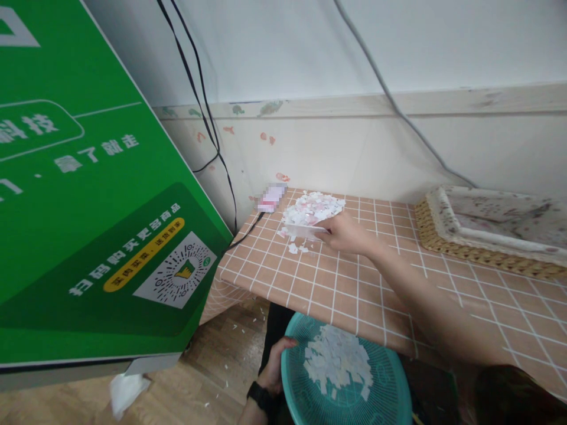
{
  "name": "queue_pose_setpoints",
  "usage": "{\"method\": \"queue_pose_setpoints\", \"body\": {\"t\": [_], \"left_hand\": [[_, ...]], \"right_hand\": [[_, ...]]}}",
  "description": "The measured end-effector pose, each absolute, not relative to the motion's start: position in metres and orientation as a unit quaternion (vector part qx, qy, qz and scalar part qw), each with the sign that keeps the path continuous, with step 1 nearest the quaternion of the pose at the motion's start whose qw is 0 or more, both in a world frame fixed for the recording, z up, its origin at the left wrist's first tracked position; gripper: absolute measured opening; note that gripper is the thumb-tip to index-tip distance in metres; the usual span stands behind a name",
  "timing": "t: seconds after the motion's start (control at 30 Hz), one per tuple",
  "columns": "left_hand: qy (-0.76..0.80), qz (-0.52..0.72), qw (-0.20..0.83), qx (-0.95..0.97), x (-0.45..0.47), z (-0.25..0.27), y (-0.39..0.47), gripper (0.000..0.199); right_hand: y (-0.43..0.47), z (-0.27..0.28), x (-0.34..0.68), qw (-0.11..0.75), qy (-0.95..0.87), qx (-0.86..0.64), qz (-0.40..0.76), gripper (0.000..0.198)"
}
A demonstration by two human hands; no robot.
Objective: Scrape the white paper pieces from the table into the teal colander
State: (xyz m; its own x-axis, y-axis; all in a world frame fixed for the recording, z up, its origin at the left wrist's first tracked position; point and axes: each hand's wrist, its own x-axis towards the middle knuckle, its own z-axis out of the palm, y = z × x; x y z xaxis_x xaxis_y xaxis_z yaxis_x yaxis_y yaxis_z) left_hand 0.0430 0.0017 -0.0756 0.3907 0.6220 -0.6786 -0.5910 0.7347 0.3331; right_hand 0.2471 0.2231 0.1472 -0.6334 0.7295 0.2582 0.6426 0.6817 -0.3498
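My left hand (277, 361), with a dark band on its wrist, grips the left rim of a teal plastic basket (396, 378) below the table's front edge. Torn white paper scraps (339, 360) lie in the basket's bottom. Over the table, my right hand (348, 233) is closed on a flat white card-like piece (305, 230), whose kind I cannot make out. The piece stands at the near side of a heap of paper scraps (314, 206), white with some pink. A few loose scraps (295, 248) lie just in front of it.
The table (372, 289) has a brown checked cloth. A phone-like object (272, 198) lies behind the heap, near a black cable. To the right stands a lined wicker basket (429, 224). A green printed cabinet (110, 236) rises at left; a white bag-like thing (126, 392) lies on the floor.
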Motion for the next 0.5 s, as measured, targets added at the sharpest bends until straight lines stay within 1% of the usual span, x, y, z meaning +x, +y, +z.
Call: {"method": "queue_pose_setpoints", "body": {"t": [0.2, 0.37, 0.5], "left_hand": [[0.406, 0.353, 0.843, 0.017, 0.043, -0.078, 0.001, 0.037], [0.382, 0.372, 0.845, 0.032, 0.041, -0.085, 0.000, 0.040], [0.382, 0.378, 0.842, 0.040, 0.041, -0.089, 0.000, 0.041]], "right_hand": [[0.223, 0.159, 0.255, 0.159, -0.892, -0.388, 0.170, 0.022], [0.220, 0.170, 0.262, 0.146, -0.895, -0.390, 0.159, 0.017], [0.217, 0.174, 0.259, 0.131, -0.899, -0.372, 0.191, 0.015]]}}
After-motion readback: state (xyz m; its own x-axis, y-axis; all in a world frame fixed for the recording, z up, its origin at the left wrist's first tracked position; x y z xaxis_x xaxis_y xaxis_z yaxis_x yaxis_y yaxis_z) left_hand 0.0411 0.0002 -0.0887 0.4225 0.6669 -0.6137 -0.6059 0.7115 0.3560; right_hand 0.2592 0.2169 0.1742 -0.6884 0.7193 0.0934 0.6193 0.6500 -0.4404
